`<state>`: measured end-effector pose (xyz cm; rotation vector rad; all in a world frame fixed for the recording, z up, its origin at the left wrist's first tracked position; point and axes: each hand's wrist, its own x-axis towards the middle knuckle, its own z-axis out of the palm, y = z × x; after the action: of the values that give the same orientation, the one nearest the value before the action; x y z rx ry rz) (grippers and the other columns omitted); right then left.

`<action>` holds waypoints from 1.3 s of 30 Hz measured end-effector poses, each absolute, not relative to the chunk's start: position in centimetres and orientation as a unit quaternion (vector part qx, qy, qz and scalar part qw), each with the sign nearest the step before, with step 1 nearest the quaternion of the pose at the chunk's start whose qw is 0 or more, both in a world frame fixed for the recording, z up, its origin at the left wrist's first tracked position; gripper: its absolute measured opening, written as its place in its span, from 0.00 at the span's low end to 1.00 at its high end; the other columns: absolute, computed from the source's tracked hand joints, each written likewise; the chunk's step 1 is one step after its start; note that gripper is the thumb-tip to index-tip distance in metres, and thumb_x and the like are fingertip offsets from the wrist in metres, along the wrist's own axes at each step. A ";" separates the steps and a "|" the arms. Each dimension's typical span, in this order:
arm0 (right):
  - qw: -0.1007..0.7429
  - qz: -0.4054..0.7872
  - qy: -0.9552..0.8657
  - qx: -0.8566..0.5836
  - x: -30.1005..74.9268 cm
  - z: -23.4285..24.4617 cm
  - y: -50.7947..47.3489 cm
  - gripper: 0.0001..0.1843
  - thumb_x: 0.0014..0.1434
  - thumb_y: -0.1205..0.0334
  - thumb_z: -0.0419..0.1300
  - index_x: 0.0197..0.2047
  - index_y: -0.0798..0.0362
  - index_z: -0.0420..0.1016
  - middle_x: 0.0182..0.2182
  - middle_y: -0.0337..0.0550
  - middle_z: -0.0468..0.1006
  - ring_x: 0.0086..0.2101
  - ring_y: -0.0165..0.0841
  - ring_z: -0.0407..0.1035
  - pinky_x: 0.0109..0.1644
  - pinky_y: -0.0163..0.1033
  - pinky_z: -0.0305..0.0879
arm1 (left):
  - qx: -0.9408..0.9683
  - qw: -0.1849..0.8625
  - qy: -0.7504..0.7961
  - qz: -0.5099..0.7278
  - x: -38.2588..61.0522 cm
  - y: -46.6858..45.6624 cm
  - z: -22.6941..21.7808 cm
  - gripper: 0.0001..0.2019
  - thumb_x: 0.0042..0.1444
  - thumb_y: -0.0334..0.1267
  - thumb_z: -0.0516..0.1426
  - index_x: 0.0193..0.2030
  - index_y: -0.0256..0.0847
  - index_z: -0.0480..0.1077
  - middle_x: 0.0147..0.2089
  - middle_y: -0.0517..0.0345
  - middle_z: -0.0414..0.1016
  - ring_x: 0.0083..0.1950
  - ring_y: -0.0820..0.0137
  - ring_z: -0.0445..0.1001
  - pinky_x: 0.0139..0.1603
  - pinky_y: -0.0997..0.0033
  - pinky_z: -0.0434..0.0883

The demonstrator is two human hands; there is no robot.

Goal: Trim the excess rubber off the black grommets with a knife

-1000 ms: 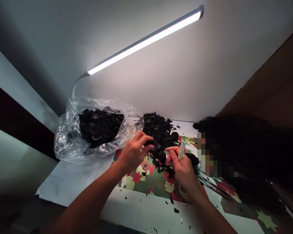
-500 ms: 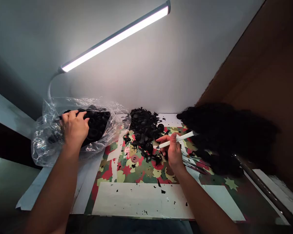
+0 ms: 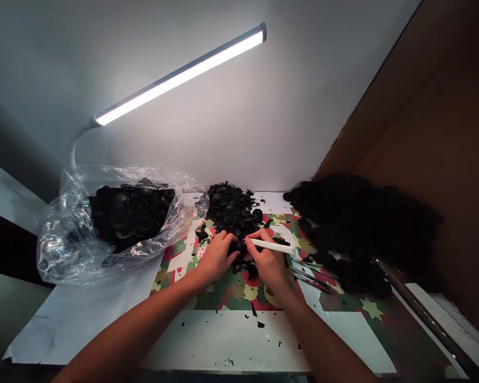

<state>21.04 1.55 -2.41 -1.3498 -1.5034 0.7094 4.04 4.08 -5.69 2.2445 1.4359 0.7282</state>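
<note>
My left hand (image 3: 217,256) is at the middle of the table, its thumb and fingers closed round a small black rubber part (image 3: 239,245). Facing it, my right hand (image 3: 268,260) grips a white pen-shaped tool (image 3: 273,246), whose tip points left at that part; the tip itself is too small to make out. Just behind both hands lies a pile of black rubber scraps and small round pieces (image 3: 229,205). To the left, an open clear plastic bag (image 3: 67,234) holds many ribbed black rubber parts (image 3: 131,213).
A large black heap (image 3: 355,229) covers the right side, beside a cardboard wall (image 3: 431,117). Several thin metal tools (image 3: 309,277) lie right of my right hand. A lit bar lamp (image 3: 179,77) hangs above. Black bits dot the white strip (image 3: 207,340) at the front edge.
My left hand has come out of the plastic bag and moved right to the middle, bringing a black rubber part to the tool. My right hand has shifted slightly left, its tool now lying flatter.
</note>
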 end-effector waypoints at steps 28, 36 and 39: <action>0.526 0.324 -0.587 -0.524 21.4 -2.0 2.0 0.11 0.63 0.51 0.61 0.35 0.49 0.74 0.37 0.44 0.82 0.37 0.39 0.75 0.42 0.41 0.70 | 0.496 0.466 0.496 0.539 5.7 4.4 -3.4 0.18 0.42 0.30 0.67 0.41 0.41 0.71 0.41 0.57 0.71 0.42 0.68 0.70 0.40 0.72 0.70; 0.458 0.326 -0.650 -0.511 20.1 -1.0 0.8 0.09 0.64 0.58 0.57 0.32 0.48 0.72 0.45 0.45 0.83 0.38 0.39 0.77 0.41 0.42 0.70 | 0.574 0.382 0.488 0.536 5.2 2.8 -2.8 0.14 0.48 0.30 0.66 0.42 0.43 0.72 0.44 0.56 0.68 0.43 0.68 0.69 0.43 0.69 0.72; 0.464 0.302 -0.650 -0.520 19.9 -0.8 0.7 0.09 0.64 0.59 0.56 0.31 0.48 0.70 0.43 0.46 0.83 0.36 0.39 0.76 0.41 0.42 0.69 | 0.566 0.385 0.492 0.538 5.5 2.6 -2.5 0.14 0.47 0.29 0.65 0.41 0.43 0.72 0.44 0.56 0.68 0.42 0.68 0.69 0.41 0.70 0.72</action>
<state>19.90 0.70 -0.77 -1.2784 -1.5982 0.7414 5.51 2.61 -2.52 1.4420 1.2529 1.3706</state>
